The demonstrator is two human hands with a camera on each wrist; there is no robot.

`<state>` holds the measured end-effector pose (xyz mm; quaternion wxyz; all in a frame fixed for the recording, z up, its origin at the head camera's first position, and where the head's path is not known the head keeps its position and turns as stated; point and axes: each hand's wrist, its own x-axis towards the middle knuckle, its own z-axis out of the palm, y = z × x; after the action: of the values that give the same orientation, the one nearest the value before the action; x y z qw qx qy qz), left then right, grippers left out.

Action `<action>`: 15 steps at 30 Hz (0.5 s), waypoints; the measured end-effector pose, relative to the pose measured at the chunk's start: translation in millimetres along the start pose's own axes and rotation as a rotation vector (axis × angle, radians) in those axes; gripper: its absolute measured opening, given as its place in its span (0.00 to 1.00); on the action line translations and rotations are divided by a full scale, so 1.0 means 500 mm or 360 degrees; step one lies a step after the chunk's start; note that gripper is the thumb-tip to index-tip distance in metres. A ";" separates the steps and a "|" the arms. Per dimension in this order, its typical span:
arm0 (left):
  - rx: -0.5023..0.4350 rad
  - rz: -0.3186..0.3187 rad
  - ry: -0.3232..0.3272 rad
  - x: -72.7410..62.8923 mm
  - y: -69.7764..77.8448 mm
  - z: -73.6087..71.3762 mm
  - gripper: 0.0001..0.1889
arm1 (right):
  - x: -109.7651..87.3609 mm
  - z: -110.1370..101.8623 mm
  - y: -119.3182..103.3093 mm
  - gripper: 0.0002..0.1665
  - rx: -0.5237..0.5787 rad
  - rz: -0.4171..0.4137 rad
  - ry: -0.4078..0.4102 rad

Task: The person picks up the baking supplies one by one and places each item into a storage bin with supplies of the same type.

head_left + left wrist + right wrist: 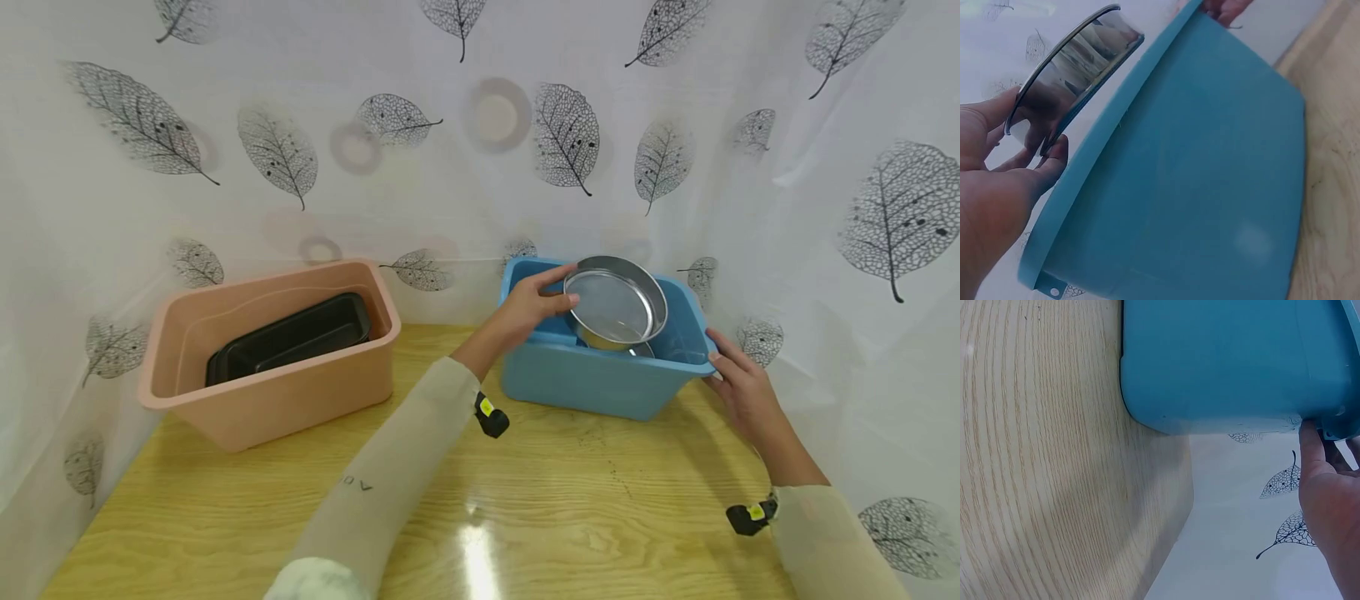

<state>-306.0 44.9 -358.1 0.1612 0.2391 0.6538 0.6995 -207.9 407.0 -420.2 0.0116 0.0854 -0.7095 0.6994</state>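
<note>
My left hand (521, 310) pinches the edge of a round silver cake pan (611, 304), thumb and fingers on its left side. The pan is tilted over the opening of a blue plastic bin (592, 392). In the left wrist view, the shiny side of the cake pan (1079, 69) stands above the bin's rim (1116, 134). With my right hand (742, 383) I grip the blue bin's right rim; in the right wrist view the fingers reach under its edge. Another shiny metal piece (642, 350) shows inside the bin, mostly hidden by the pan.
A pink plastic bin (300, 400) stands on the left of the wooden table (570, 500), with dark rectangular baking pans (300, 337) inside. Behind both bins hangs a whitish curtain (480, 208) with a leaf print.
</note>
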 end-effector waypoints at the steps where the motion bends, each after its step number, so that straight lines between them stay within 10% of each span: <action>1: 0.0007 -0.0009 0.0005 0.005 -0.002 0.000 0.32 | 0.000 0.000 0.000 0.38 0.0001 0.0001 0.0001; 15: 0.0074 -0.0066 0.0032 0.054 -0.020 -0.006 0.32 | 0.003 -0.006 0.000 0.37 0.0084 -0.0022 -0.0007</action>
<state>-331.1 57.8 -364.8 0.1637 0.2221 0.6763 0.6831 -209.9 409.8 -420.1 0.0126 0.0923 -0.6901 0.7177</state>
